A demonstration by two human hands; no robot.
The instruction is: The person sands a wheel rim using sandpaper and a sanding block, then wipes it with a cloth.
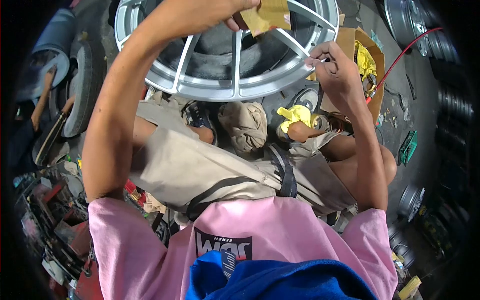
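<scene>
A silver multi-spoke wheel rim (236, 90) lies across the top of the view, beyond my knees, with a dark tire visible through its spokes. Over the spokes, my left hand (232, 12) grips a worn yellow sheet (266, 17) by its left side; the hand's upper part is cut off by the frame's top edge. My right hand (332, 67) is at the rim's right edge, its fingers curled and pinched on the outer lip.
A crumpled beige cloth (243, 125) lies between my feet. At the right stand a cardboard box (377, 100) with yellow material, a red hose (405, 50) and a green tray (408, 146). Another person's arm (45, 95) shows by a tire (85, 90) at the left.
</scene>
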